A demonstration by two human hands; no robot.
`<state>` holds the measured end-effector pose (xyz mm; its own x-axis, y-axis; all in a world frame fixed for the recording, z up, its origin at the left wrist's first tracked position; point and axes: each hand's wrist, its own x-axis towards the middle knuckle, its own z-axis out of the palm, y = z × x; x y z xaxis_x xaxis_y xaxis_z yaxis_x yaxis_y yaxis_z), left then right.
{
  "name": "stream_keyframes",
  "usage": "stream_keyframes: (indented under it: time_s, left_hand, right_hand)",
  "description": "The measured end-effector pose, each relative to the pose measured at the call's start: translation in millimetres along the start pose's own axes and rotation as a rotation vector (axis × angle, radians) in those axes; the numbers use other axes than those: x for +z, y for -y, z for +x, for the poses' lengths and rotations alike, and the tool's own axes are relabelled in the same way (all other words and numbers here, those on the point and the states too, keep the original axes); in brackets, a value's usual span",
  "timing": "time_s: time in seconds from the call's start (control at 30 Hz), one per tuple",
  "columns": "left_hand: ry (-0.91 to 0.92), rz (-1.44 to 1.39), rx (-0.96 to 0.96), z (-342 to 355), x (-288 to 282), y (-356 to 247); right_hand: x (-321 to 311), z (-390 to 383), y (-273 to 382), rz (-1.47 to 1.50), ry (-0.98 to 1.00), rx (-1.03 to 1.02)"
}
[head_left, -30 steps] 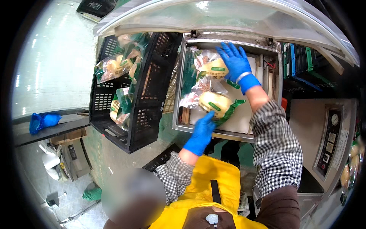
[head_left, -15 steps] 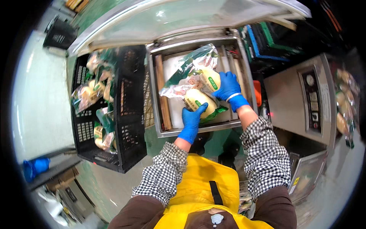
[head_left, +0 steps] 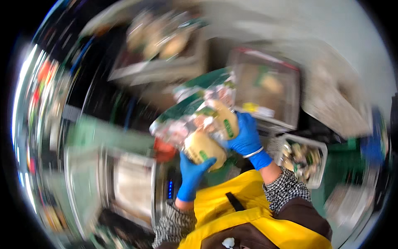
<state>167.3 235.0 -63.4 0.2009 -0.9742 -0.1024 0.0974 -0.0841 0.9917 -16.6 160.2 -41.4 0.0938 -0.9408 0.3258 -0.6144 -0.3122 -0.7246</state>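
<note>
1. The left hand, in a blue glove, grips the near end of one food bag, thumb over its top; the bag is held in the air before the body.
2. The right hand, also gloved in blue, is closed around the right side of a second food bag, held up just beside the first.
3. Both bags are clear plastic with green and pinkish printing, and each holds a pale yellow, rounded food; their green ends point toward the upper left.
4. Beyond the right hand stands a clear-walled box with a red upper edge; a pale item with some green shows in it.
5. To the right of that hand, a whitish tub holds a jumble of small pieces, too blurred to name.
6. At the lower left, a metal-framed chamber is open, its pale bed exposed.
7. At the upper left, several more bags lie on a raised, pale-edged surface.
8. Green floor shows at the right; most of the room is smeared by motion blur.
</note>
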Motion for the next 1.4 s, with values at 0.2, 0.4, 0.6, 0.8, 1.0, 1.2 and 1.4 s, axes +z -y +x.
stream_keyframes:
  time_s: [0.2, 0.4, 0.6, 0.8, 1.0, 1.2, 1.4]
  left_hand:
    - [0.6, -0.29, -0.185, 23, 250, -36]
    - [0.77, -0.309, -0.41, 40, 399, -70]
    - [0.79, -0.348, -0.543, 68, 468, -88]
    - [0.804, -0.254, -0.588, 83, 482, -79]
    - [0.668, -0.182, -0.607, 111, 422, -73]
    - [0.539, -0.134, -0.611, 116, 435, -67]
    - [0.697, -0.012, -0.374, 142, 508, -90]
  right_hand:
    - [-246, -36, -134, -0.334, -0.41, 0.193]
    - [-456, -55, -233, 0.609, -0.809, 0.544]
    - [-532, 23, -343, 1.037, -0.772, 0.734]
    - [-527, 61, -463, 0.966, -1.18, 0.976]
    - [-487, 119, -529, 0.895, -1.696, 1.11]
    - [-493, 154, -568, 1.311, -1.87, 1.067]
    - [-512, 217, -476, 1.687, -0.491, 0.758]
